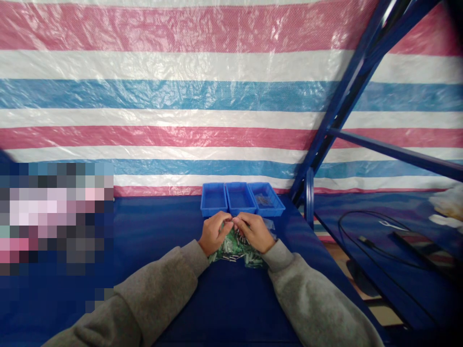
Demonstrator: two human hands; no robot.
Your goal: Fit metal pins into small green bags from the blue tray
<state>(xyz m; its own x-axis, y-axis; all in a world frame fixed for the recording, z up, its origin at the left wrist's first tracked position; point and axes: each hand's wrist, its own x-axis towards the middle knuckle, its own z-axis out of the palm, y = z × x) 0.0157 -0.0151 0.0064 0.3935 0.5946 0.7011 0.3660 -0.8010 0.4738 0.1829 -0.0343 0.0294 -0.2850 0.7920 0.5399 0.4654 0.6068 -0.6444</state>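
My left hand (216,232) and my right hand (255,232) meet at their fingertips over a pile of green and silvery small parts (232,249) on the blue table. Both hands are closed in a pinch. Whatever lies between the fingertips is too small to make out. Clear plastic shows beside my right hand. Just beyond the hands stand three blue bins side by side: the left bin (214,198), the middle bin (239,196) and the right bin (270,211), which holds some small items.
A blue metal frame (336,111) rises at the right. Past it, a second blue table (365,270) bears a black cable (342,231) and a dark flat object. Striped sheeting (162,96) hangs behind. The left edge is pixelated.
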